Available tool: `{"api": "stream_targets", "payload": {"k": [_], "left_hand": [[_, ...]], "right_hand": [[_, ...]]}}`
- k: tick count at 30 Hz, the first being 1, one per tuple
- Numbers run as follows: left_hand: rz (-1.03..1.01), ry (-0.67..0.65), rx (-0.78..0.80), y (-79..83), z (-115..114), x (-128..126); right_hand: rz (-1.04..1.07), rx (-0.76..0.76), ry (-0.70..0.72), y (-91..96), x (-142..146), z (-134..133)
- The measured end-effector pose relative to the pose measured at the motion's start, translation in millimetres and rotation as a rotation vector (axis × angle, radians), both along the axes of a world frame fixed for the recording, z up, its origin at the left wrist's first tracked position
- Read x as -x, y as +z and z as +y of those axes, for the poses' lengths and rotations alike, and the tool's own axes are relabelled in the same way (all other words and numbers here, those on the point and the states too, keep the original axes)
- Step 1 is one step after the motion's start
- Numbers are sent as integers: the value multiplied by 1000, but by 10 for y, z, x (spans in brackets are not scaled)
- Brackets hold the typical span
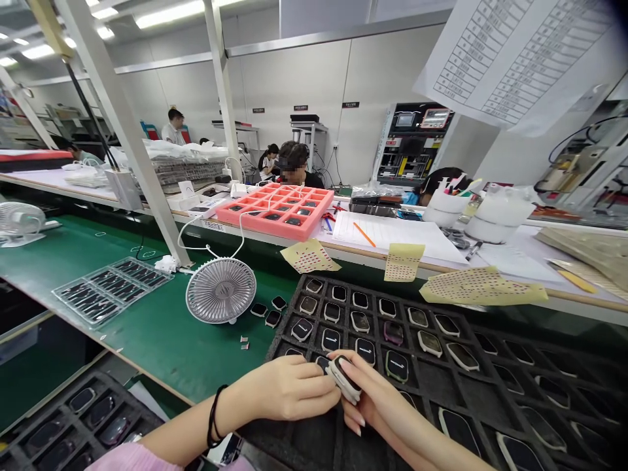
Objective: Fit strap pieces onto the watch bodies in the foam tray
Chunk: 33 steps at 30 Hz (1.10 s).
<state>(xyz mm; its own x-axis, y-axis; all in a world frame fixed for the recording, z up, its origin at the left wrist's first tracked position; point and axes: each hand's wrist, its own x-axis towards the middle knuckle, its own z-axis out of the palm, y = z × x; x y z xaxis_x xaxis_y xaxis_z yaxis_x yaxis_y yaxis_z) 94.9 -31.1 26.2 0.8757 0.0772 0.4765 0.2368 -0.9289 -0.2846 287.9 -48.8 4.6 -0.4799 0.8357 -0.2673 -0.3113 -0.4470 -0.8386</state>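
Two bare hands hold a smartwatch case (342,381) above a black foam tray (429,386).

Tray lies on a green bench mat (161,340), with a desk fan (220,290) beside it and a pink tray (275,209) farther off on the upper shelf. Rows of other watch cases (360,321) sit in separate foam pockets, apparently so that they do not rub against one another. Held case is over the tray's near edge, between the hands. Its long axis runs roughly from upper left to lower right, and it stands tilted on edge, pale rim showing. Left hand (284,389): fingers closed against the case's upper-left end. Right hand (373,400): fingers curled closed around the lower-right end. This edge grip probably keeps the fingers off the face, though the face is hidden.
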Motion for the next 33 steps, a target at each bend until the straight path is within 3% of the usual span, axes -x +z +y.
{"api": "stream_targets", "payload": {"k": [15, 18, 24, 29, 33], "left_hand": [[-1, -18, 125, 1, -105, 32], [-16, -5, 236, -54, -102, 37], [-234, 67, 469, -117, -56, 28], [-116, 94, 679, -123, 44, 48], [-167, 171, 950, -189, 186, 197]], "right_hand": [[-41, 31, 69, -36, 25, -90], [-54, 8, 77, -134, 51, -100], [-125, -35, 120, -265, 76, -141], [-275, -51, 67, -350, 153, -191], [-205, 23, 149, -344, 238, -211]]}}
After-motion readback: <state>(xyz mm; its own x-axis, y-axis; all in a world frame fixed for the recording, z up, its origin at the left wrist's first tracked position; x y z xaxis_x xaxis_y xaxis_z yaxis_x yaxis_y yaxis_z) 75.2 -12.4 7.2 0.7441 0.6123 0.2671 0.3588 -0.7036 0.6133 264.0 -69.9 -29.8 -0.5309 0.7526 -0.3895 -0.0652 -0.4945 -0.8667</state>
